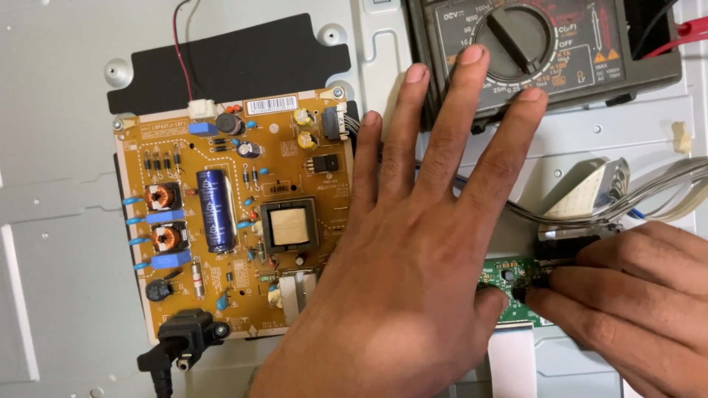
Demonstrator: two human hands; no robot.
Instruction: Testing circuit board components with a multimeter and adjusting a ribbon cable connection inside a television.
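My left hand (413, 250) lies spread flat in the middle, fingers apart, back up, holding nothing. Its fingertips reach the lower edge of a grey analogue multimeter (575, 51), and its thumb rests at the left end of a small green circuit board (498, 278). My right hand (627, 295) comes in from the lower right and pinches a black probe (525, 292), whose tip sits on the green board. The left hand covers the right edge of a yellow power supply board (221, 221).
All of it lies on a grey metal chassis (59, 221). A black mains plug (184, 335) sits at the yellow board's lower left corner. Grey ribbon cables (664, 188) run above my right hand. A red lead (686, 33) leaves the meter, and a white flat cable (512, 361) lies below the green board.
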